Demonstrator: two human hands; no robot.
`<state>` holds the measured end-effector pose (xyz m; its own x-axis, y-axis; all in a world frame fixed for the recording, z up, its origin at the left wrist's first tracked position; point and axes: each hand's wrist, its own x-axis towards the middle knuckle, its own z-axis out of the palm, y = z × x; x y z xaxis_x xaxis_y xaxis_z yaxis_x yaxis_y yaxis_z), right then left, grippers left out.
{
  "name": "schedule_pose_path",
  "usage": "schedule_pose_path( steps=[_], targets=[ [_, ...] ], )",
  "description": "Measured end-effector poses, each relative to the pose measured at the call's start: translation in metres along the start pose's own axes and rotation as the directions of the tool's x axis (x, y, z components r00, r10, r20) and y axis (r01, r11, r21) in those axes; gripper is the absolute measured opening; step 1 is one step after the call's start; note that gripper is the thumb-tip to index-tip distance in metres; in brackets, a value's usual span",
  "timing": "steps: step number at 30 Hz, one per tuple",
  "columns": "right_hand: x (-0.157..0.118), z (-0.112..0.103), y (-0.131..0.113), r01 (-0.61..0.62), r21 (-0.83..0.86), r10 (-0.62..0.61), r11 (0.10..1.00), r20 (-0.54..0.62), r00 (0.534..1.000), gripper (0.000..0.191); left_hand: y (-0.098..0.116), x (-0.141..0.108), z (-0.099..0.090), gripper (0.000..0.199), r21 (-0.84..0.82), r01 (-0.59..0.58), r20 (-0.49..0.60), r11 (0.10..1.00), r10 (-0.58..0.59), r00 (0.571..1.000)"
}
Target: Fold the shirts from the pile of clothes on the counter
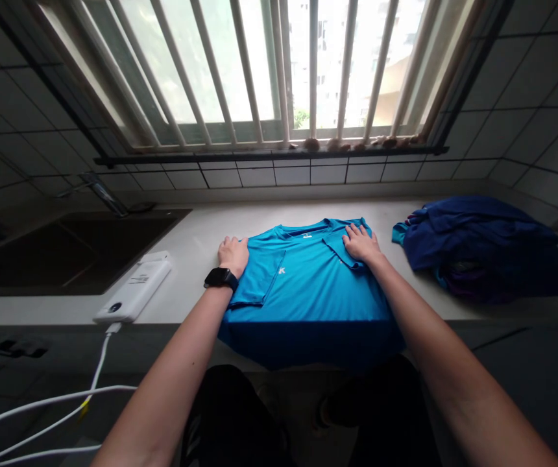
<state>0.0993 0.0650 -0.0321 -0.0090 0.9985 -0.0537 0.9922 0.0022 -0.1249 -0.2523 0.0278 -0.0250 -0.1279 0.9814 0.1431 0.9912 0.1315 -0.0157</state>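
A bright blue short-sleeved T-shirt (308, 288) lies flat on the white countertop (196, 285), its white logo facing up. Both sleeves are folded in over the front, and the lower part hangs over the counter's near edge. My left hand (233, 254) rests flat on the shirt's left shoulder edge, with a black smartwatch (221, 279) on that wrist. My right hand (361, 243) presses open on the right shoulder, over the folded sleeve (342, 254). Neither hand grips the cloth.
A heap of dark blue clothes (483, 250) lies to the right of the shirt. On the left are a white power bank (133, 292) with white cables (40, 415) and a dark sink (65, 253) with a faucet (104, 194). A barred window (259, 65) rises behind the counter.
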Motion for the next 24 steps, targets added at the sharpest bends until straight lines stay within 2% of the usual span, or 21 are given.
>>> schedule_pose_path(
  steps=[4,8,11,14,17,19,22,24],
  targets=[
    [0.0,-0.011,-0.003,0.037,-0.042,-0.038,0.998,-0.021,0.999,0.064,0.015,0.002,-0.004,0.055,0.044,-0.035,-0.062,0.998,0.038,0.997],
    [0.005,-0.03,-0.003,0.17,-0.092,-0.178,0.981,-0.082,0.981,0.051,0.012,0.012,-0.005,0.049,0.095,-0.06,-0.055,0.994,0.065,0.996],
    [0.015,-0.036,-0.002,0.222,-0.008,-0.221,0.975,-0.125,0.967,0.07,0.005,0.023,-0.006,0.045,0.141,-0.107,-0.038,0.984,0.114,0.993],
    [0.029,-0.036,0.002,0.222,0.146,-0.218,0.964,-0.044,0.975,0.089,0.001,0.034,-0.009,0.043,0.154,-0.148,-0.02,0.977,0.153,0.988],
    [0.042,-0.04,0.009,0.205,0.268,-0.222,0.941,0.036,0.974,0.09,-0.003,0.043,-0.016,0.036,0.061,-0.16,0.015,0.985,0.16,0.987],
    [0.048,-0.046,0.014,0.193,0.303,-0.225,0.933,0.076,0.971,0.082,-0.007,0.049,-0.022,0.039,-0.104,-0.148,0.088,0.984,0.157,0.984],
    [0.05,-0.053,0.017,0.186,0.288,-0.237,0.939,0.156,0.959,0.046,-0.015,0.055,-0.031,0.057,-0.334,-0.143,0.24,0.932,0.231,0.943],
    [0.047,-0.056,0.014,0.185,0.254,-0.237,0.949,0.193,0.952,0.022,-0.016,0.057,-0.036,0.047,-0.403,-0.173,0.298,0.899,0.308,0.903]
  ],
)
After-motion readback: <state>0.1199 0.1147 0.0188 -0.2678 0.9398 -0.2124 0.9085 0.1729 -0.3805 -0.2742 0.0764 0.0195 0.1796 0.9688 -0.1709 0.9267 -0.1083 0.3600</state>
